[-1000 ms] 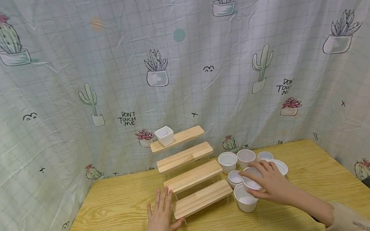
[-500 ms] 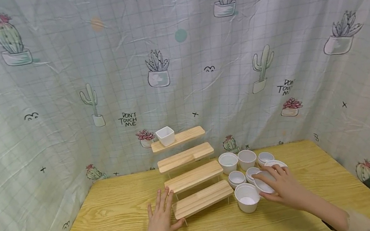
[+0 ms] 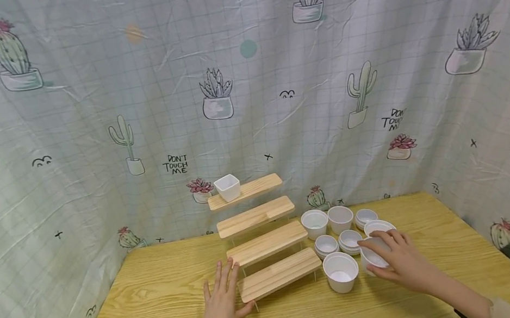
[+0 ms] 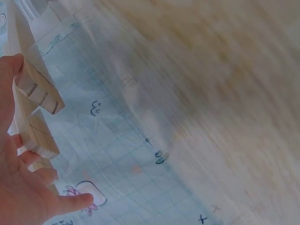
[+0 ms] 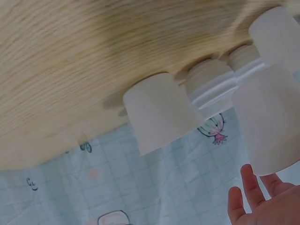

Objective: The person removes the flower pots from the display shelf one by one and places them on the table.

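My left hand lies at the left end of a four-step wooden display rack, its fingers spread and nearly straight. In the left wrist view the thumb touches the end of one wooden step. My right hand holds a white round cup by its rim, thumb in front and fingers over the far side. The right wrist view shows the fingertips at the rim of this cup. Another white cup stands just left of it. On the top step sits a small white square pot.
Several more white round cups stand behind the held one, among them a larger cup beside the rack, low cups in the middle and a wide-rimmed cup. A cactus-print curtain closes off the wooden table's back and sides.
My right hand has moved rightward with the white cup, from above the low cups to the right of the front cup. The left hand has stayed at the rack.
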Motion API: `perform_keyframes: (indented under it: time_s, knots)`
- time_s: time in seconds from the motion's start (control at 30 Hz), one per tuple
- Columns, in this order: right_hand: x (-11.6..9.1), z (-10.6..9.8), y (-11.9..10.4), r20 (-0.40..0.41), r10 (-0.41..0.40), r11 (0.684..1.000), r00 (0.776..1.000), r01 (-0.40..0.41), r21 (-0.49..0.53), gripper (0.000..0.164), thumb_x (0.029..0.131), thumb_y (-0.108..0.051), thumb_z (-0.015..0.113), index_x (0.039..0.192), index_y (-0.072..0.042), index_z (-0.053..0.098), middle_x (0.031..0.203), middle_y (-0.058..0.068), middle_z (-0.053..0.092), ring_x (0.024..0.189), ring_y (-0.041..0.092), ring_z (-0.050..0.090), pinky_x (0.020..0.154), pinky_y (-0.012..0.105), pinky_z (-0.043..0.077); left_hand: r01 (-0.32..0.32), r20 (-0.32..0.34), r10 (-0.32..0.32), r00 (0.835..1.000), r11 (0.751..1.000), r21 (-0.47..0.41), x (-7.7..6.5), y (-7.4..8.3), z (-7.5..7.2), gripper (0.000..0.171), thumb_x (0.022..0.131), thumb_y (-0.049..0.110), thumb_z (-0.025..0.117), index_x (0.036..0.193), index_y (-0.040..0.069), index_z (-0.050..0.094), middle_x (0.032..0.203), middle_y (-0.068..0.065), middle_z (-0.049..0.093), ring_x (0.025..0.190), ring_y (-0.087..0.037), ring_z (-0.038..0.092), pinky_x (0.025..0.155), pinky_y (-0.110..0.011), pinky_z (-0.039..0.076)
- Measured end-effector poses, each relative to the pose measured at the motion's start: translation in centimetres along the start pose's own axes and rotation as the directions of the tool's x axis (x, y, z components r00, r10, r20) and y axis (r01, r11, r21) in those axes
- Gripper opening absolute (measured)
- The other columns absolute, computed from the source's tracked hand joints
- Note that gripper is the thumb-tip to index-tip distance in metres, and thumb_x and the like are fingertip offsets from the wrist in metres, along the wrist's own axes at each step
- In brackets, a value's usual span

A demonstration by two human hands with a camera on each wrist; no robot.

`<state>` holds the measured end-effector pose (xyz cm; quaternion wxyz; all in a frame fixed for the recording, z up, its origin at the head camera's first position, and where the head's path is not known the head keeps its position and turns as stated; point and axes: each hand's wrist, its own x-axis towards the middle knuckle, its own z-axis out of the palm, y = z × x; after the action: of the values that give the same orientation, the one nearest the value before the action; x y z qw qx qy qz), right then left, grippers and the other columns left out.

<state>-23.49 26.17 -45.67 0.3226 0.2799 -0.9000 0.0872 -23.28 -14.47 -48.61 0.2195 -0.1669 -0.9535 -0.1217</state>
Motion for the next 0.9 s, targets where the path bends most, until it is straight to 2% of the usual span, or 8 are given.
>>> perform_keyframes:
  time_s: [0.23, 0.47, 0.9]
  knots:
    - [-0.7, 0.9, 0.7, 0.022, -0.015, 1.0, 1.0, 0.015, -0.026, 0.052, 0.068, -0.036, 0.073, 0.115, -0.024, 0.057, 0.107, 0.005, 0.054, 0.091, 0.018, 0.045, 0.073, 0.037, 0.031, -0.006, -0.005, 0.006, 1.0, 1.0, 0.006, 0.0, -0.1, 0.1, 0.093, 0.065, 0.046, 0.072, 0.139, 0.012, 0.027, 0.146, -0.007, 0.025, 0.134, -0.036, 0.021, 0.095, -0.071, 0.022]
    - [-1.5, 2.5, 1.2, 0.006, -0.05, 0.996, 0.999, 0.051, -0.075, 0.051, 0.067, -0.042, 0.071, 0.113, -0.024, 0.059, 0.103, 0.004, 0.056, 0.087, 0.017, 0.045, 0.072, 0.039, 0.033, -0.01, -0.007, 0.01, 1.0, 1.0, 0.002, 0.0, 0.0, 0.1, 0.093, 0.066, 0.045, 0.072, 0.139, 0.012, 0.026, 0.147, -0.007, 0.024, 0.134, -0.035, 0.021, 0.095, -0.07, 0.022]
    - [-1.6, 3.4, 1.0, 0.03, -0.055, 0.997, 0.998, 0.056, -0.056, 0.049, 0.069, -0.041, 0.07, 0.114, -0.024, 0.059, 0.104, 0.005, 0.055, 0.088, 0.017, 0.043, 0.072, 0.04, 0.032, -0.005, 0.01, 0.005, 1.0, 1.0, -0.003, 0.0, 0.1, 0.0, 0.093, 0.067, 0.046, 0.071, 0.14, 0.012, 0.025, 0.147, -0.007, 0.023, 0.134, -0.035, 0.02, 0.095, -0.071, 0.022]
